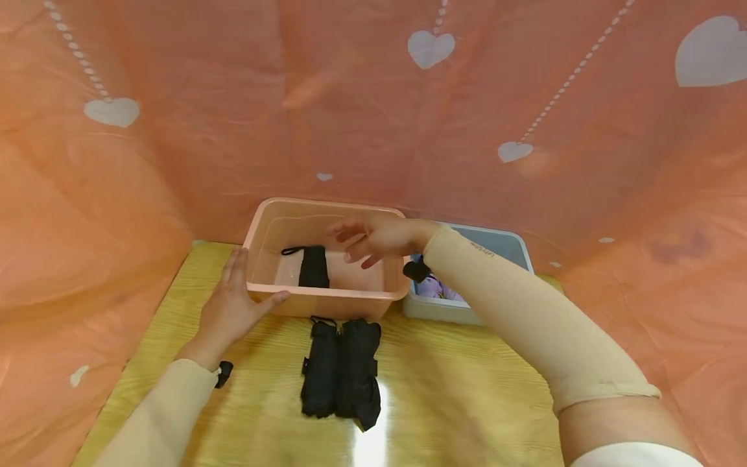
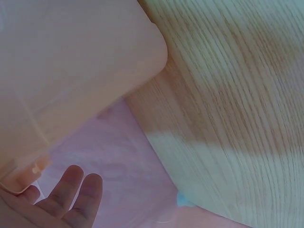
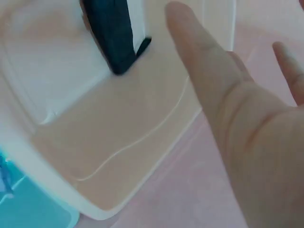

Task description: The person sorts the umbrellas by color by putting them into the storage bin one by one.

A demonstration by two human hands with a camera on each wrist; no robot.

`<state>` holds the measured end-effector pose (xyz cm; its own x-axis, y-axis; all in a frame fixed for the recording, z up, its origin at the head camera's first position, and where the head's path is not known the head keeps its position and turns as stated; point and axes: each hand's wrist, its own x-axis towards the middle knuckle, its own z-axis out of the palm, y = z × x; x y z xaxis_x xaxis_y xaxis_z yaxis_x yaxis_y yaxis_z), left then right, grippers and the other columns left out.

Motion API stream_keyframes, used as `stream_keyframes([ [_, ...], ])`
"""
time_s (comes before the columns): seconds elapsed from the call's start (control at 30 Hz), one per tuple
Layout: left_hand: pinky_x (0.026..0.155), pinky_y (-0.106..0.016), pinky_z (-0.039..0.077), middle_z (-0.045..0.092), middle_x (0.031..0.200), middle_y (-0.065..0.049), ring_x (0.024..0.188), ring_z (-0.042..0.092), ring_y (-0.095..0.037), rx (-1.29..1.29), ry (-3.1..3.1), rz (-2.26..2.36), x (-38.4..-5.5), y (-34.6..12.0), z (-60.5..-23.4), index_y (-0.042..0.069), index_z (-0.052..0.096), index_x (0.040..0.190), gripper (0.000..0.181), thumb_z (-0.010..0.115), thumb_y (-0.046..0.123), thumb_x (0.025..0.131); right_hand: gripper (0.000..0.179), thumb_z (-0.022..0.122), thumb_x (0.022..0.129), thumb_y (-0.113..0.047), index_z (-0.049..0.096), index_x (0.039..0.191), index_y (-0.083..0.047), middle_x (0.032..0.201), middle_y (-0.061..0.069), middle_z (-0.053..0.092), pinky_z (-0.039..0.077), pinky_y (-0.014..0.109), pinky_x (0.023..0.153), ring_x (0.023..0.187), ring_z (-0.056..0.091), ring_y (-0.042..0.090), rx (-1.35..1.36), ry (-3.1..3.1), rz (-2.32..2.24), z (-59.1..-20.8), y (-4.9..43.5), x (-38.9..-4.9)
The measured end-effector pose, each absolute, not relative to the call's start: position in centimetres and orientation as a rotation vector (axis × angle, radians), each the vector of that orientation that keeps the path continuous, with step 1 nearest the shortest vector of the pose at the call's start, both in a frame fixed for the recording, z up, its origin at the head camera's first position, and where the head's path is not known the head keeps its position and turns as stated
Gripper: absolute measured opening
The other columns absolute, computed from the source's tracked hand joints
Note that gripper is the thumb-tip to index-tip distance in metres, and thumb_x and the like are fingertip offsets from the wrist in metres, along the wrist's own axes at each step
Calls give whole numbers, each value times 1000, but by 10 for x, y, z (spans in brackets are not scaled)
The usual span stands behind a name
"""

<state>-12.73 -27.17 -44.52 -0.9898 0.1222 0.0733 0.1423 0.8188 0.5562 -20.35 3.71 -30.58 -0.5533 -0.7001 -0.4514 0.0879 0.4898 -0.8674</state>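
In the head view, a peach plastic bin (image 1: 327, 296) stands at the back of the table. My left hand (image 1: 230, 311) rests at its left front corner, fingers along the left side and thumb at the front rim. In the left wrist view, fingers (image 2: 88, 199) extend beside the bin wall (image 2: 71, 71). My right hand (image 1: 379, 239) hovers over the bin with fingers spread, holding nothing. Inside lies a black folded umbrella (image 1: 314, 267) with a wrist loop, also visible in the right wrist view (image 3: 111, 33). Two more black folded umbrellas (image 1: 321, 370) (image 1: 357, 370) lie side by side before the bin.
A grey-blue bin (image 1: 496, 243) with purple items (image 1: 434, 287) inside stands to the right of the peach bin, partly covered by my right forearm. An orange sheet with hearts (image 1: 350, 117) hangs behind. The wooden table (image 1: 455, 389) extends toward me.
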Motion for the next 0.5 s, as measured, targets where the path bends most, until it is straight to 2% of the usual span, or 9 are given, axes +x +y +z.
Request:
stream_keyframes([
  [0.1,62,-57,50,-9,166,-6,125,41,-58,-201,-2964,-913,-132,-277,-446,16,-8,161,122,61,76,81,63,67,96,-12,41,152,-21,151,5,38,47,48,98,134,47,23,-601,1859,-1182,-303,46,-185],
  [0.23,59,-56,50,-9,166,-8,124,40,-60,-195,-2952,-916,-137,-281,-447,13,-7,161,122,62,75,82,62,65,96,-8,41,152,-17,150,6,40,49,46,97,133,47,24,-666,1805,-1313,-311,57,-158],
  [0.5,69,-67,47,-9,166,-11,129,34,-61,-222,-2937,-922,-139,-282,-449,9,-7,160,121,63,72,84,59,60,96,1,39,151,-6,151,12,41,48,54,96,134,45,37,-573,1615,-1681,-358,78,-96],
])
